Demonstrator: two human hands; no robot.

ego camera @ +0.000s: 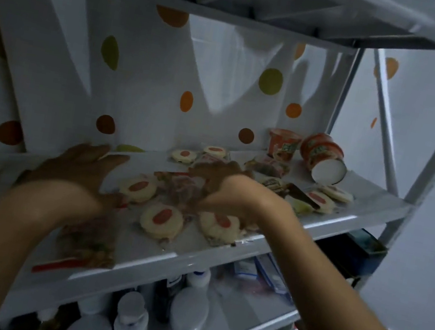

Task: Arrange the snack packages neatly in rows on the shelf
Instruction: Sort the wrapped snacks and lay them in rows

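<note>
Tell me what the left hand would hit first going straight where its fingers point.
Probably the dotted back panel: only bare shelf shows ahead of the left hand, though depth is unclear.

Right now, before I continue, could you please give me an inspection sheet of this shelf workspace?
Surface: white metal shelf, dim light.
Job's things: round cream snack packages with red oval labels, scattered, not in rows; clear-wrapped package among them.
Clutter: two orange noodle cups at right rear, one upright, one tipped over.
Grippers: left hand flat on shelf, fingers straight; right hand curled over the clear-wrapped package, grip blurred.
Cables: nothing seen.
Surroundings: white bottles on lower shelf; white wall with coloured dots.
</note>
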